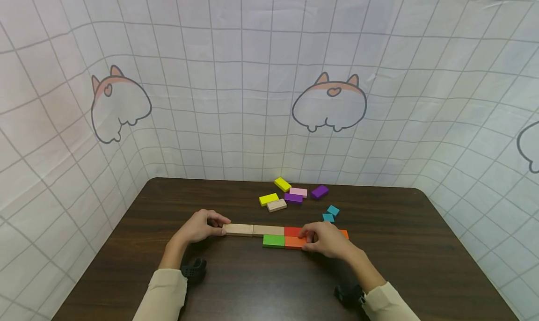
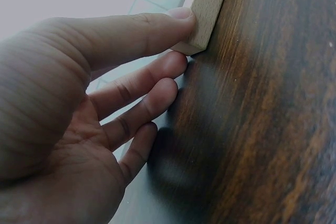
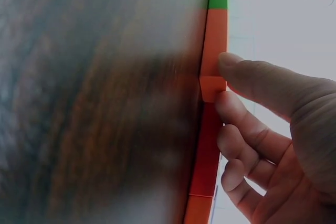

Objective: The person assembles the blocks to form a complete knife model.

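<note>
A back row of flat blocks runs across the table: a plain wooden block (image 1: 238, 229), a second wooden block (image 1: 268, 230), red (image 1: 292, 231), and an orange end block (image 1: 345, 233) half behind the right hand. In front of it lie a green block (image 1: 273, 241) and an orange block (image 1: 294, 243), end to end. My left hand (image 1: 201, 227) pinches the outer end of the first wooden block, thumb (image 2: 181, 18) on its near side. With thumb and fingertips, my right hand (image 1: 328, 239) grips the front orange block at its right end. In the right wrist view its fingers also lie beside a red block (image 3: 206, 150).
Behind the rows lie loose blocks: two yellow (image 1: 282, 185), one pink (image 1: 298, 193), two purple (image 1: 320, 192) and one wooden (image 1: 276, 205). Two small blue blocks (image 1: 328, 217) lie just beyond the right hand. A white gridded curtain (image 1: 236, 124) hangs behind the dark table (image 1: 244, 283).
</note>
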